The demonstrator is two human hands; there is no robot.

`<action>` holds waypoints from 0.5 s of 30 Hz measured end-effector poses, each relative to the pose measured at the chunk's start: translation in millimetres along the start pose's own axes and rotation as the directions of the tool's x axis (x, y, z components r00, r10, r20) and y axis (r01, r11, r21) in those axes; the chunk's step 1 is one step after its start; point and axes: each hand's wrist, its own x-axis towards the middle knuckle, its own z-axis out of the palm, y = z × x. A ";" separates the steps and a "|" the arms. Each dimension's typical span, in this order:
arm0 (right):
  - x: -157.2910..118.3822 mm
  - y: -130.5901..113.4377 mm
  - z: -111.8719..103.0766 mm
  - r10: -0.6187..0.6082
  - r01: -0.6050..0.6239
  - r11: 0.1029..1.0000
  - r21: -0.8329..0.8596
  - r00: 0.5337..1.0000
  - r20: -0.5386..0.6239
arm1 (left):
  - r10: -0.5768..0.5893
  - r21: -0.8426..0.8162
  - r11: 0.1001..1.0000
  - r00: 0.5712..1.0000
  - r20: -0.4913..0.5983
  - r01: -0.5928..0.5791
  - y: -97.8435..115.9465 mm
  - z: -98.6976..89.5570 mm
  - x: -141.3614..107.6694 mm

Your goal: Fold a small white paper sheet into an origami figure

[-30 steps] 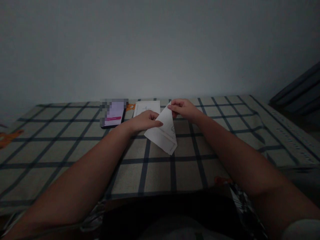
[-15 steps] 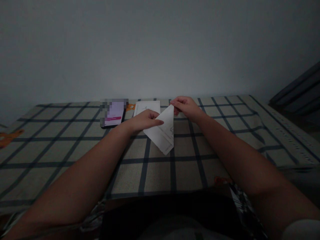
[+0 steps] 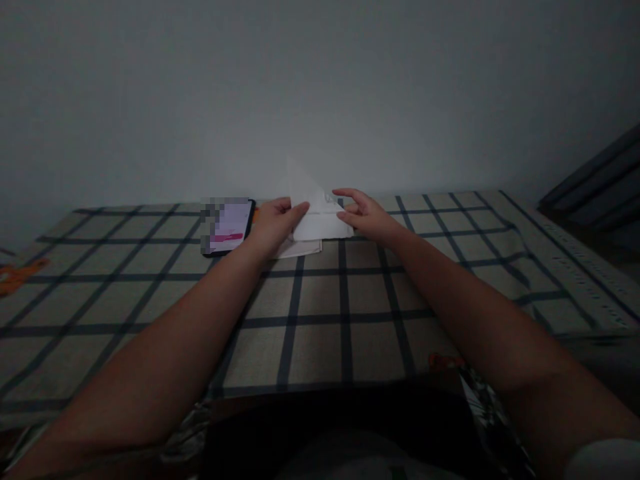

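Observation:
A folded white sheet of paper (image 3: 315,223) is held up above the checked cloth, its pointed corner rising against the wall. My left hand (image 3: 277,223) grips its left side, thumb on the near face. At the paper's right edge is my right hand (image 3: 364,215), with the thumb against the paper and the index finger stretched out near a small printed mark. Under the held sheet, more white paper (image 3: 303,250) lies on the cloth, mostly hidden by the sheet and my left hand.
A phone (image 3: 231,227) with a lit screen, partly pixelated, lies left of my left hand. The checked cloth (image 3: 320,347) covers the table up to the grey wall. Dark striped fabric (image 3: 600,177) stands at the right edge.
The held paper has turned, its point now upward and its long edge toward me. My left hand has moved slightly left and up; my right hand has slid down from the top corner to the right edge.

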 end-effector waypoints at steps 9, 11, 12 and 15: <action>1.9 -9.1 4.5 0.095 -0.080 0.970 0.229 0.994 -0.055 | -0.019 -0.118 0.993 1.000 0.000 0.019 0.2 1.9 1.6; 2.5 -8.6 4.7 0.093 -0.079 0.965 0.251 0.995 -0.044 | -0.034 -0.212 0.977 0.999 0.000 0.033 -5.5 2.5 5.6; 3.0 -7.8 4.2 0.093 -0.077 0.964 0.253 0.994 -0.051 | -0.030 -0.248 0.968 1.000 -0.008 0.027 -8.2 2.4 7.9; 4.9 -5.0 0.9 0.123 -0.095 0.966 0.239 0.987 -0.107 | -0.052 -0.279 0.960 0.996 -0.068 0.031 -13.3 0.6 13.1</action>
